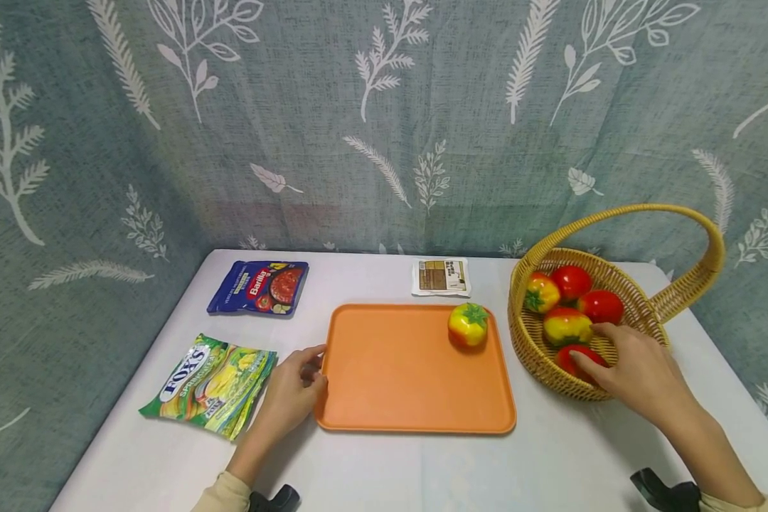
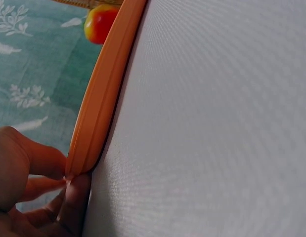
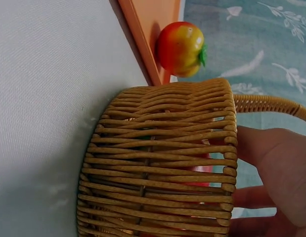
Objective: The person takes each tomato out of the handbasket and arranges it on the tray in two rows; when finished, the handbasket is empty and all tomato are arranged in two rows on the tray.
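In the head view an orange tray [image 1: 416, 377] lies mid-table with a yellow-red toy fruit [image 1: 468, 326] at its back right corner. My left hand [image 1: 292, 391] pinches the tray's left edge; the left wrist view shows fingertips above and below the rim [image 2: 88, 133]. On the right, my right hand [image 1: 640, 366] reaches into a wicker basket [image 1: 537, 363], thumb and index finger spread apart. The thumb tip overlaps a red fruit [image 1: 582, 364], and the index tip is beside a yellow-red fruit [image 1: 564, 326]. In the right wrist view, the basket wall [image 3: 157, 163] hides the fingertips.
Several red and yellow fruits, such as a red one [image 1: 571, 282], fill the basket, whose tall handle [image 1: 640, 208] arches above. Green candy bags [image 1: 211, 384] and a blue Barilla pouch [image 1: 258, 288] lie left. A small white-brown packet [image 1: 441, 276] sits behind the tray.
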`<state>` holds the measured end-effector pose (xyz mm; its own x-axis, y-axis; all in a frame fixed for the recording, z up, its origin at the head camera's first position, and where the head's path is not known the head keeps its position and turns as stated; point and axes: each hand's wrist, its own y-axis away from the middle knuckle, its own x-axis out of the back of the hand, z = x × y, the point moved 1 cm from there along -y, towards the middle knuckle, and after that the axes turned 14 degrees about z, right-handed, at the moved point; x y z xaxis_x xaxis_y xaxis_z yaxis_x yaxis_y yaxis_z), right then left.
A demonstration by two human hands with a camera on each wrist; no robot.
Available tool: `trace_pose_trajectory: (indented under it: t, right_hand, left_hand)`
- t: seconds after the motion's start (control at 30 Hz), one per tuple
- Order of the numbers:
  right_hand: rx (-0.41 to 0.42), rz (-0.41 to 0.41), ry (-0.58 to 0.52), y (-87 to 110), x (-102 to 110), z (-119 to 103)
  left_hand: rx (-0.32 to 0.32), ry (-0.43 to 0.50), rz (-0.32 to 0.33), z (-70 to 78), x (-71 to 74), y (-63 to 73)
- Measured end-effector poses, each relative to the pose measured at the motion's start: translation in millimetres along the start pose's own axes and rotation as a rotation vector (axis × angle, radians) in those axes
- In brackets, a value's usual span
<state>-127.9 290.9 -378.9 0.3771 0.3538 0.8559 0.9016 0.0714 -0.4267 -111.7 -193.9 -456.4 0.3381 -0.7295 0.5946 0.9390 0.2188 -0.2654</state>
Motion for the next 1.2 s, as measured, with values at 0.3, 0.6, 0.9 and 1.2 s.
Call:
trace_pose_trajectory:
  t: [0.3, 0.6, 0.9, 1.2]
  right_hand:
    - [-0.077, -0.185, 0.000, -1.3, -5, 4]
    - [-0.122, -0.225, -0.012, -3.3, -8, 6]
    - [-0.118, -0.132, -0.021, -1.2, -4, 5]
    - [-0.121, 0.078, -0.051, 3.0, 9, -8]
  left_hand:
    - [-0.007, 0.006, 0.013, -0.9, -0.4, 0.3]
    - [-0.015, 0.011, 0.015, -0.5, -0.1, 0.2]
    - [-0.022, 0.000, 0.018, -0.6, -0.8, -0.5]
    - [-0.018, 0.001, 0.022, -2.0, -1.4, -0.3]
